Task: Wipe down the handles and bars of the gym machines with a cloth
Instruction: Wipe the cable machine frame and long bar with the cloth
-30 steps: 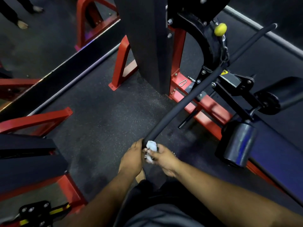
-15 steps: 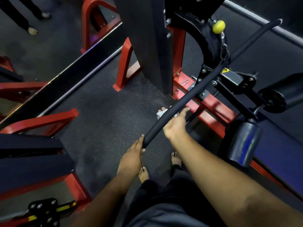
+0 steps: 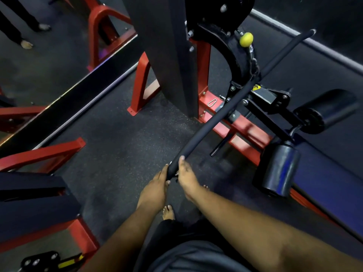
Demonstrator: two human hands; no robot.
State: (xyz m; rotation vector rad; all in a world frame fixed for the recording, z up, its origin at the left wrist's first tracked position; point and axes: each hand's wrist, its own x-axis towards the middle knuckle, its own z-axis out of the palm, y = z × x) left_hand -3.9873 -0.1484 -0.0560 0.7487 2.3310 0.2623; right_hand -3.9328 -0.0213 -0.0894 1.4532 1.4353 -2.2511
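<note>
Where the long black bar slopes down from the cable machine toward me, I see both hands at its near end. The left hand lies along the bar's left side, fingers fairly straight and pressed against the padded grip. The right hand is on the right side, thumb on top and fingers curled round the bar just above the left. I cannot see a cloth in either hand; if one is there, the right hand hides it. The bar's far end rises past a yellow ball on the cable. Below lie the dark rubber floor, the red frame and a black roller pad.
</note>
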